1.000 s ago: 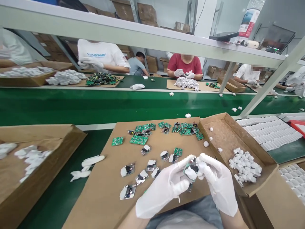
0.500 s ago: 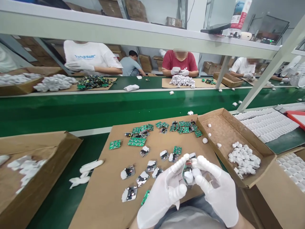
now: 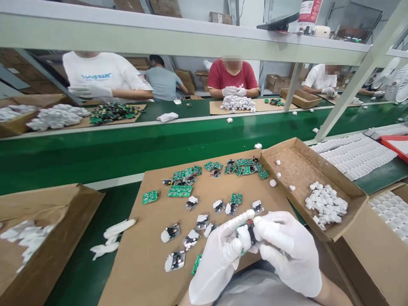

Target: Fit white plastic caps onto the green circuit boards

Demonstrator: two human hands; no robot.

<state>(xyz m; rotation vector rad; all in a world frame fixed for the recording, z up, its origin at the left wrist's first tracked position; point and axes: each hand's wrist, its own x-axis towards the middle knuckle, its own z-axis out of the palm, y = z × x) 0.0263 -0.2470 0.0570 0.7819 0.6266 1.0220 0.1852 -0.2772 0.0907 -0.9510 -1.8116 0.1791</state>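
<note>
In front of my lap, a small circuit board (image 3: 245, 237) with a white lump and black parts on its upper face is held between both gloved hands. My left hand (image 3: 219, 250) is closed on its left side, thumb and fingers at the edges. Against the right side press the bent fingers of my right hand (image 3: 283, 246); its fingertips partly hide the board. Beyond my hands, several boards with white pieces, such as this board (image 3: 175, 260), lie on a cardboard sheet (image 3: 137, 255). Green boards (image 3: 180, 191) are grouped toward its far edge.
To the right stands a cardboard tray (image 3: 293, 157) with small white pieces (image 3: 327, 204). A cardboard box (image 3: 73, 221) holds white pieces on the left, near loose white finger-shaped pieces (image 3: 117, 228). Past the green conveyor (image 3: 127, 148), co-workers sit under a shelf beam (image 3: 159, 42).
My right-hand fingers have shifted over the board's right side, and the white lump on it shows more fully. The view has turned slightly to the right.
</note>
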